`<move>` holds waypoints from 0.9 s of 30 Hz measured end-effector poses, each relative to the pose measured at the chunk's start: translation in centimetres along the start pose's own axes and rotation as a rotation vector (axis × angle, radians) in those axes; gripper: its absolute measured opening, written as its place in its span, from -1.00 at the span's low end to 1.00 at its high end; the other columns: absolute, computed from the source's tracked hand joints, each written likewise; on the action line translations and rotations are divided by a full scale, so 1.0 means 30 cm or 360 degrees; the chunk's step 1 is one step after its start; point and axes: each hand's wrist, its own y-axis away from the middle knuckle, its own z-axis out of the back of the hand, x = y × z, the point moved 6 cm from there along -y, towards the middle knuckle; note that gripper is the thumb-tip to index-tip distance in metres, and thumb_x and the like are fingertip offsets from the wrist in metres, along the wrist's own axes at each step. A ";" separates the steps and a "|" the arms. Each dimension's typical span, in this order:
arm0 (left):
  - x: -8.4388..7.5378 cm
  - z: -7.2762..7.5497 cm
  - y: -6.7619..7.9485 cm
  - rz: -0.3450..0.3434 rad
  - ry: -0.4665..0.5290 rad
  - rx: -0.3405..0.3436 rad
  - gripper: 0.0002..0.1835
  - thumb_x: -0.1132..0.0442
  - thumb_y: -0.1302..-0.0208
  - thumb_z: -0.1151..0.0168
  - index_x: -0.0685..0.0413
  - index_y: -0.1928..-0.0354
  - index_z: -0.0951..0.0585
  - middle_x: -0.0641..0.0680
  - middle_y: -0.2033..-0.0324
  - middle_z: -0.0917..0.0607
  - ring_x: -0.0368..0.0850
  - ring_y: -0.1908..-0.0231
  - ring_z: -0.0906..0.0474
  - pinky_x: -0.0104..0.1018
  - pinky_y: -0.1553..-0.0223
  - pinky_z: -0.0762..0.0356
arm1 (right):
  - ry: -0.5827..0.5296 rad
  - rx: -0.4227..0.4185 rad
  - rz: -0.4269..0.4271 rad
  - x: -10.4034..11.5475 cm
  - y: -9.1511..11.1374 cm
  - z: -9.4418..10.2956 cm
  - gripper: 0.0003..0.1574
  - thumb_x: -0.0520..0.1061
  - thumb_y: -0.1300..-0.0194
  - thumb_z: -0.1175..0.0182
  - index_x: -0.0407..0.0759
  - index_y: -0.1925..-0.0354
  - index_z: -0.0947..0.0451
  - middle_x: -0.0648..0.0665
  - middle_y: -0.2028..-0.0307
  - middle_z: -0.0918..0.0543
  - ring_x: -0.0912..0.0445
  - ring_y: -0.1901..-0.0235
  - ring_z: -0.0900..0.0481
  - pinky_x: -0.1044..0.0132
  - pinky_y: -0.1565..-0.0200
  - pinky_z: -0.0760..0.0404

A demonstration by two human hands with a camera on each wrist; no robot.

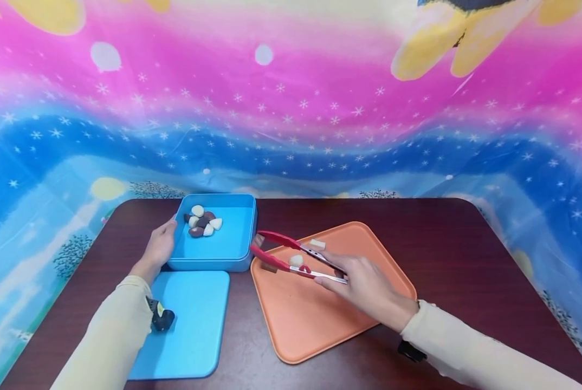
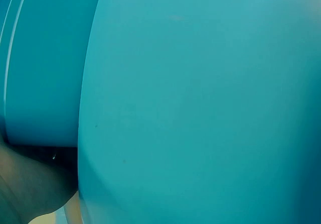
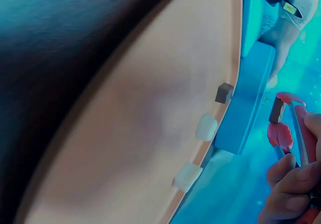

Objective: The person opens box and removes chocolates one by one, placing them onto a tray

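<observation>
My right hand (image 1: 369,287) grips a pair of tongs (image 1: 283,265) with red tips and metal arms. Pinched between the tips is a small brown block (image 3: 277,110), just off the right wall of a blue box (image 1: 237,264). My left hand (image 1: 160,244) holds that box by its left side; some of its fingers are hidden. Several brown and white pieces (image 1: 202,222) lie inside the box, towards its left. Below the tongs, on an orange tray (image 1: 315,330), are two white pieces (image 3: 206,127) and a dark brown block (image 3: 224,93).
A flat blue lid (image 1: 193,325) lies in front of the box, partly under my left forearm. The dark wooden table (image 1: 442,244) reaches back to a patterned cloth (image 1: 291,108). Blue plastic fills most of the left wrist view.
</observation>
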 end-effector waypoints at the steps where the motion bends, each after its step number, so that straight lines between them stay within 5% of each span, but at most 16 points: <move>1: 0.001 -0.001 -0.001 0.0004 -0.0003 0.0001 -0.32 -0.17 -0.62 0.62 -0.04 -0.61 0.25 0.15 -0.63 0.20 0.27 -0.61 0.34 0.34 -0.57 0.23 | -0.0001 -0.0007 0.0005 -0.005 0.008 0.003 -0.23 0.25 -0.24 -0.39 0.14 -0.36 -0.50 0.16 0.50 -0.59 0.26 0.50 -0.35 0.45 0.47 -0.31; 7: -0.009 -0.005 0.003 0.0012 -0.0021 -0.0006 -0.32 -0.17 -0.62 0.63 -0.04 -0.62 0.26 0.16 -0.63 0.20 0.29 -0.61 0.32 0.35 -0.56 0.22 | 0.0012 -0.0041 0.0005 -0.037 0.047 0.020 -0.25 0.21 -0.22 -0.42 0.01 -0.31 -0.57 0.14 0.38 -0.67 0.24 0.42 -0.43 0.44 0.38 -0.39; 12: -0.017 -0.006 0.010 0.0010 -0.0022 -0.0015 -0.32 -0.16 -0.63 0.62 -0.02 -0.62 0.24 0.17 -0.63 0.18 0.28 -0.61 0.31 0.33 -0.57 0.20 | 0.0034 -0.0046 -0.0018 -0.055 0.072 0.025 -0.28 0.19 -0.20 -0.45 0.08 -0.29 -0.59 0.11 0.26 -0.76 0.25 0.42 -0.44 0.46 0.39 -0.38; 19: -0.005 -0.006 0.013 0.0027 -0.0028 -0.0007 -0.31 -0.17 -0.63 0.62 -0.01 -0.62 0.25 0.18 -0.62 0.19 0.30 -0.61 0.31 0.34 -0.56 0.21 | 0.0046 -0.0021 -0.0056 -0.081 0.102 0.022 -0.27 0.18 -0.18 -0.46 0.01 -0.28 -0.60 0.24 0.60 -0.38 0.36 0.58 -0.25 0.48 0.56 -0.28; 27: -0.007 0.002 0.010 0.0018 -0.0013 -0.0012 -0.31 -0.18 -0.62 0.61 -0.03 -0.62 0.25 0.16 -0.63 0.20 0.29 -0.61 0.33 0.35 -0.56 0.22 | 0.0043 -0.0005 -0.0090 -0.116 0.127 0.041 -0.29 0.22 -0.23 -0.41 0.08 -0.29 -0.59 0.25 0.59 -0.37 0.37 0.57 -0.26 0.47 0.52 -0.29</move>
